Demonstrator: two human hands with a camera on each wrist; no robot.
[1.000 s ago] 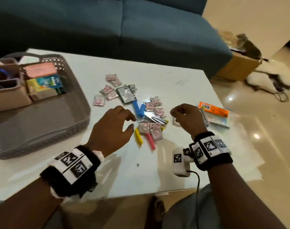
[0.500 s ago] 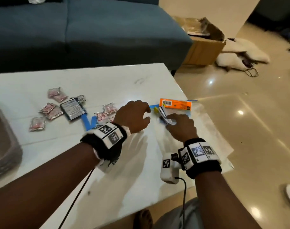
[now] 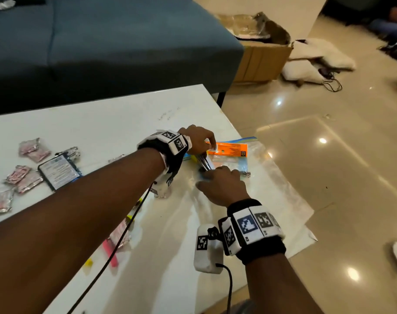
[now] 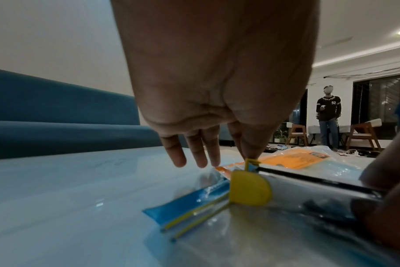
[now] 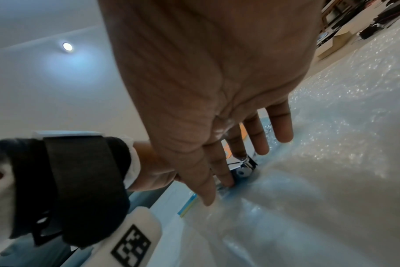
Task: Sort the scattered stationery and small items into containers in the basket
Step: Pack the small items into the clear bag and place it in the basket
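A metal stapler [image 3: 204, 163] with a yellow end [image 4: 249, 187] lies on a clear zip bag [image 3: 272, 177] near the table's right edge, next to an orange card pack [image 3: 229, 149]. My left hand [image 3: 199, 141] reaches over its far end. In the left wrist view the thumb and forefinger pinch a small yellow tab [image 4: 251, 160] there, and the other fingers [image 4: 194, 153] hang straight. My right hand [image 3: 220, 184] holds the near chrome end [image 5: 243, 167], with its fingers on the metal. The basket is out of view.
Several pink foil sachets [image 3: 32, 150] and a dark card pack [image 3: 59, 171] lie at the left of the white table [image 3: 125, 114]. A pink crayon [image 3: 110, 252] and a yellow one [image 3: 89, 261] lie under my left forearm. Behind stand a blue sofa [image 3: 125, 41] and a cardboard box [image 3: 261, 60].
The view has swung right and the basket has left it. Both hands have moved right to the stapler on the zip bag. The left hand has crossed to its far end.
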